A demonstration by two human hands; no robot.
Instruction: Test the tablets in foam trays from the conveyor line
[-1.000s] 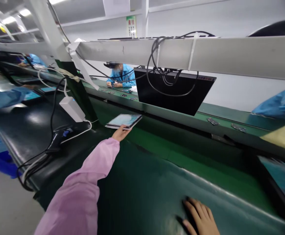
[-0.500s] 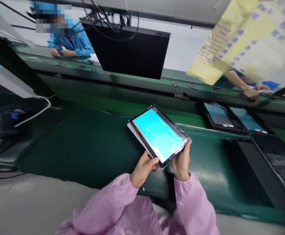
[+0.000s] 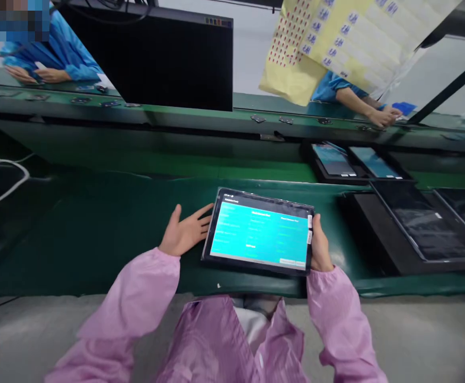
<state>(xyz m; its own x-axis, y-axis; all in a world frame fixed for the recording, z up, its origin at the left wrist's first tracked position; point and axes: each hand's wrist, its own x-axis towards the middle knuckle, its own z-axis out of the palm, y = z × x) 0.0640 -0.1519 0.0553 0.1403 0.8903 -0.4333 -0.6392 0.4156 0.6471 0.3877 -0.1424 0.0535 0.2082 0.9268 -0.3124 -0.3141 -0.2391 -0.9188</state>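
A tablet (image 3: 258,234) with a lit cyan screen and lines of text is held over the green mat, its long side roughly level. My right hand (image 3: 321,244) grips its right edge, thumb at the front near two small white labels; the other fingers are hidden behind it. At the tablet's left edge, my left hand (image 3: 187,229) is open with its fingers spread. Those fingertips reach the edge or pass just behind it; I cannot tell whether they touch.
The green mat (image 3: 97,229) covers the bench. On the right, a black tray (image 3: 376,229) bears dark tablets (image 3: 428,223); behind it, another tray holds two lit tablets (image 3: 334,159). A black monitor (image 3: 168,58) and yellow sheets (image 3: 328,42) hang ahead. Co-workers' hands (image 3: 382,116) work beyond.
The tablet has turned from a slanted position to nearly level. My left hand has let go of its lower edge and opened at the left side. The view has shifted right.
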